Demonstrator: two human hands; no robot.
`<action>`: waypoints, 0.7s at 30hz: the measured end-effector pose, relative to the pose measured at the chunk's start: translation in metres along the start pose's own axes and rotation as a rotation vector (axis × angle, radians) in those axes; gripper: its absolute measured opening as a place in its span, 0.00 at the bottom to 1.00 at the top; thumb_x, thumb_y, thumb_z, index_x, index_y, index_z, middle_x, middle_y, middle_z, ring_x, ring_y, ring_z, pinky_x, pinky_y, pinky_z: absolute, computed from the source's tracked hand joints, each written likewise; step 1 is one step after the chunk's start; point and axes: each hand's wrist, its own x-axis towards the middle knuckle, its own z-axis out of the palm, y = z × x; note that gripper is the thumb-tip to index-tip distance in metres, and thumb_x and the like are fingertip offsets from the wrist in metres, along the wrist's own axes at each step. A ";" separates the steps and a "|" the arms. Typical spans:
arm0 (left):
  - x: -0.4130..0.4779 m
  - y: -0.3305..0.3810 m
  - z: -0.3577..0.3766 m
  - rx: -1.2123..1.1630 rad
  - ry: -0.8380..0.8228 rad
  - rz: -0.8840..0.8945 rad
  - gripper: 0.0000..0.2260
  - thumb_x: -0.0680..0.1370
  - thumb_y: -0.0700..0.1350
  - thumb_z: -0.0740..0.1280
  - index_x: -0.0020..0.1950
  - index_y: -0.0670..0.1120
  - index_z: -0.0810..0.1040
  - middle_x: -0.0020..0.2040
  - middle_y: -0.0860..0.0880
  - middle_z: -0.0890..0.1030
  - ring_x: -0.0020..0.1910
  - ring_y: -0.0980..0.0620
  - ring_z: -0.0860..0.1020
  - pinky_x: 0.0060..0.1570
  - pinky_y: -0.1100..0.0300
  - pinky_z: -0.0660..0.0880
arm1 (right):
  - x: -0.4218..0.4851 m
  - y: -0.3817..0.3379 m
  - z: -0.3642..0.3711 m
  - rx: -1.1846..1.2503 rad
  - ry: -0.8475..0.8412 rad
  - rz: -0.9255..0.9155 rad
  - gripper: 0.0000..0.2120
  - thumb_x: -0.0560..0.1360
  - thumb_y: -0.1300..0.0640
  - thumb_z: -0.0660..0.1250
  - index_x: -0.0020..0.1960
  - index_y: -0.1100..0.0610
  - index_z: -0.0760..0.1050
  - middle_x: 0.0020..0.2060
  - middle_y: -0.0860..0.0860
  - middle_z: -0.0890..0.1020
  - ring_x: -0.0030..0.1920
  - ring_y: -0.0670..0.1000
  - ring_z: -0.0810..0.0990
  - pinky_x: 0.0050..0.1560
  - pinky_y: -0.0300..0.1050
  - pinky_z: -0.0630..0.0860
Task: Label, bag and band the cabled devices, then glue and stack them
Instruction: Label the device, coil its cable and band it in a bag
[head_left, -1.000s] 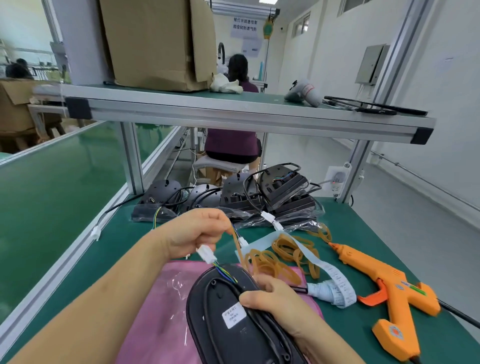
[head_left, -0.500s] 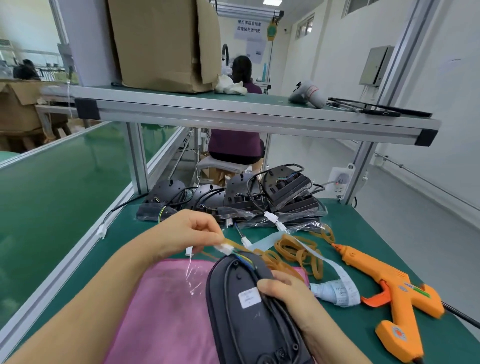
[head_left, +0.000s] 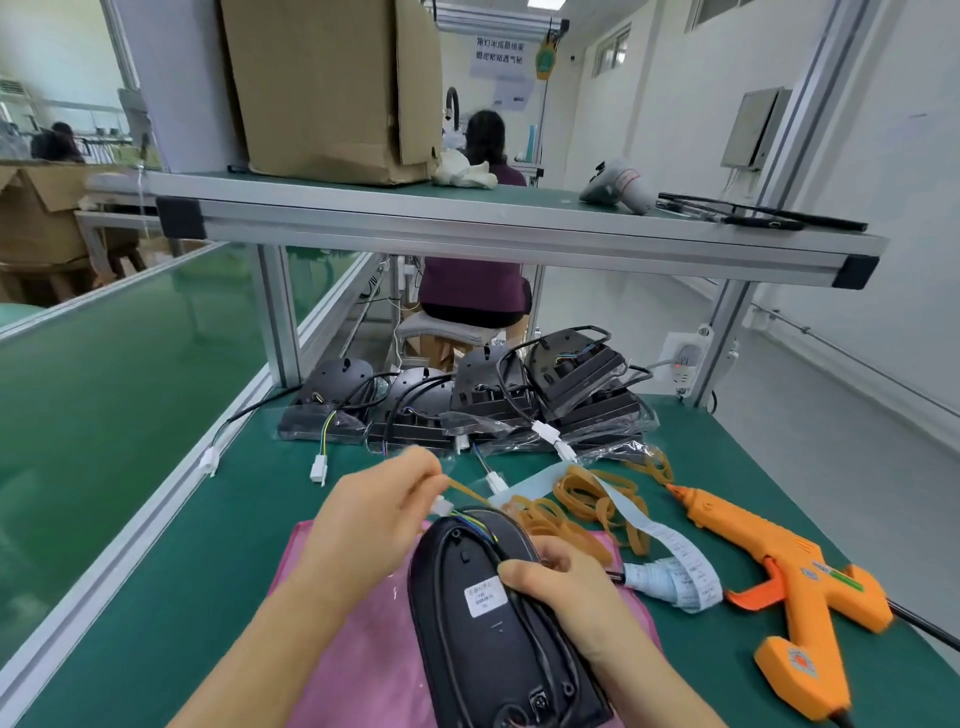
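The green desk (head_left: 218, 545) fills the lower half of the frame. 1 row of bagged devices (head_left: 467, 400) lies at its far edge, in the middle of the frame. A pink bag (head_left: 358, 639) lies flat at lower centre.

Above the bag is the black device (head_left: 467, 639), back side up, with its white label (head_left: 485, 597) showing. Its long axis runs from the bottom edge up toward the frame's centre, and its rounded far end points at the bagged row. An orange glue gun (head_left: 779, 571) lies untouched at the right.

The right hand (head_left: 566, 587) clamps the device's right edge at mid-length, fingers curled over the cable. The left hand (head_left: 374, 514), left of the far end and nearer to it, pinches 1 rubber band (head_left: 462, 488) between closed fingertips. That band stretches rightward just above the white connector (head_left: 441, 505).

This looks like the banding step. The band probably has to go over that far end and across the long axis. Loose bands (head_left: 587, 499) lie just right of it.
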 end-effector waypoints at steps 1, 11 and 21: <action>-0.001 0.007 0.000 0.119 0.064 0.087 0.11 0.79 0.48 0.61 0.39 0.45 0.76 0.30 0.53 0.74 0.28 0.51 0.72 0.30 0.57 0.73 | 0.001 0.000 0.001 0.005 -0.004 0.006 0.17 0.57 0.51 0.73 0.45 0.56 0.82 0.36 0.47 0.85 0.36 0.44 0.83 0.35 0.35 0.75; -0.016 0.001 0.008 0.034 0.070 0.268 0.08 0.80 0.54 0.60 0.44 0.53 0.70 0.33 0.54 0.77 0.31 0.56 0.74 0.31 0.61 0.73 | 0.000 0.001 -0.013 0.311 -0.006 0.023 0.23 0.60 0.55 0.73 0.51 0.66 0.79 0.41 0.62 0.84 0.36 0.57 0.83 0.34 0.44 0.78; -0.051 0.009 0.018 -0.499 -0.255 -0.328 0.12 0.76 0.39 0.70 0.35 0.48 0.73 0.27 0.52 0.73 0.29 0.54 0.71 0.33 0.58 0.71 | 0.008 -0.004 -0.023 0.275 0.177 -0.053 0.14 0.66 0.57 0.75 0.48 0.61 0.80 0.41 0.60 0.85 0.36 0.55 0.84 0.35 0.46 0.80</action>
